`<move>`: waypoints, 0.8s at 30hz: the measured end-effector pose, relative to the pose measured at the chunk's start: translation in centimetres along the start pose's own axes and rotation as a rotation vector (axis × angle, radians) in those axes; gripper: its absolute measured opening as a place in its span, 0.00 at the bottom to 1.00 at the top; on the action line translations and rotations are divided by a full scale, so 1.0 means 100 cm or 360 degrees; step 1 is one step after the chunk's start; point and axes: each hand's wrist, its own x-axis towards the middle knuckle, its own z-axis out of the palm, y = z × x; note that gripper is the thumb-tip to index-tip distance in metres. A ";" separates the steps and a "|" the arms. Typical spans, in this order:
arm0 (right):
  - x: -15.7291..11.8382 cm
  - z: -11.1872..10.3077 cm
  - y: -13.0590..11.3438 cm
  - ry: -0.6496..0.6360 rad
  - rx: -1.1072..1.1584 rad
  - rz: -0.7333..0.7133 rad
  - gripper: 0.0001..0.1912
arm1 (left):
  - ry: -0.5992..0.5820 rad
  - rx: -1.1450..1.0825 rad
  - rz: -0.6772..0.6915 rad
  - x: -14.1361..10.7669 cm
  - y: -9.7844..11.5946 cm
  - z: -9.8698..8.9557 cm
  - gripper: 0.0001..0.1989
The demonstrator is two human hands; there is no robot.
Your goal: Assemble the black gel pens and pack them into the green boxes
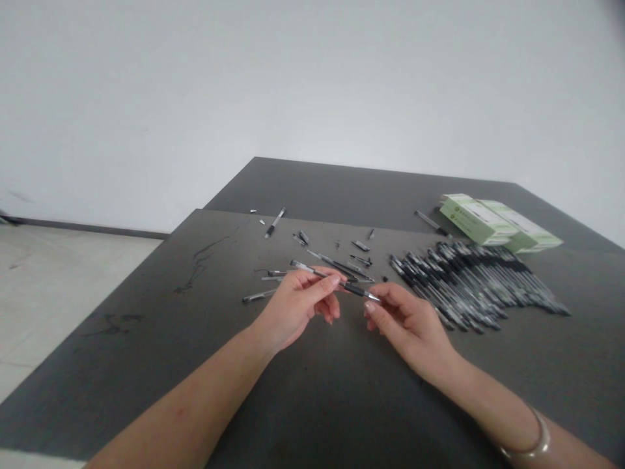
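Note:
A clear pen [358, 290] with a black grip and a silver tip is held level above the table, its tip pointing right. My left hand [303, 301] pinches its barrel between thumb and fingers. At the tip end, the thumb and fingers of my right hand [407, 326] are closed together; whether they grip the tip or something small is hidden. Behind my hands lie loose pen parts, among them thin refills [336, 264] and a short clear cap [360, 245]. A large spread of assembled pens [478, 283] covers the table to the right.
Two green and white boxes [481, 220] stand at the back right, with a single pen [432, 223] beside them. Another pen [275, 222] and small silver tips [262, 222] lie at the back left. The dark table [146, 365] has a left edge above a pale floor.

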 end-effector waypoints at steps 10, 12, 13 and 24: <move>0.000 0.002 0.001 -0.0077 0.0083 0.0039 0.21 | -0.0080 0.0009 -0.0017 0.000 -0.003 -0.002 0.11; 0.000 0.002 0.002 -0.0076 0.0092 0.0016 0.18 | -0.0075 0.0000 -0.0011 0.000 -0.003 -0.003 0.11; 0.000 0.002 0.002 -0.0054 0.0086 -0.0007 0.15 | -0.0071 -0.0001 -0.0008 0.001 -0.003 -0.003 0.11; 0.001 0.001 0.001 -0.0081 0.0046 0.0012 0.21 | -0.0062 0.0021 -0.0018 0.000 -0.002 -0.001 0.11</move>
